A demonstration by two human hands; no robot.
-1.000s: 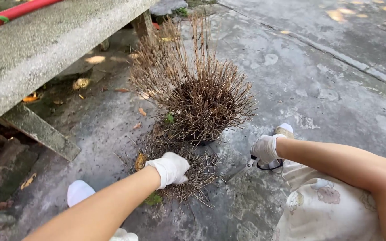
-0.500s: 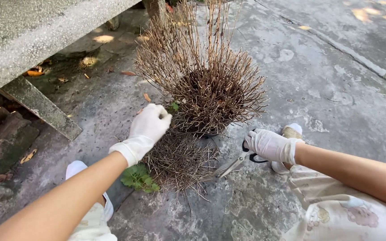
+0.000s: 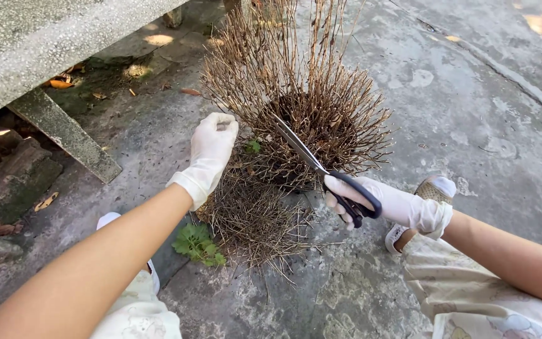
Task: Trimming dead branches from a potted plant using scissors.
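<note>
A dry, leafless brown shrub [image 3: 312,107] grows in a dark pot on the concrete ground. My right hand [image 3: 390,204], in a white glove, grips black-handled scissors [image 3: 321,169] whose blades point up-left into the shrub's twigs. My left hand [image 3: 211,147], also gloved, is raised at the shrub's left side with its fingers closed around thin twigs. A heap of cut dry twigs [image 3: 252,216] lies on the ground in front of the pot, below both hands.
A rough concrete bench [image 3: 39,37] with a slanted support [image 3: 64,135] stands at the upper left. A small green weed [image 3: 199,245] grows by the cut twigs. My white shoes [image 3: 431,191] and light patterned clothing show at the bottom. Fallen leaves lie under the bench.
My left hand rose from the twig heap to the shrub's left side. My right hand lifted the scissors from beside my shoe and pushed the blades into the shrub.
</note>
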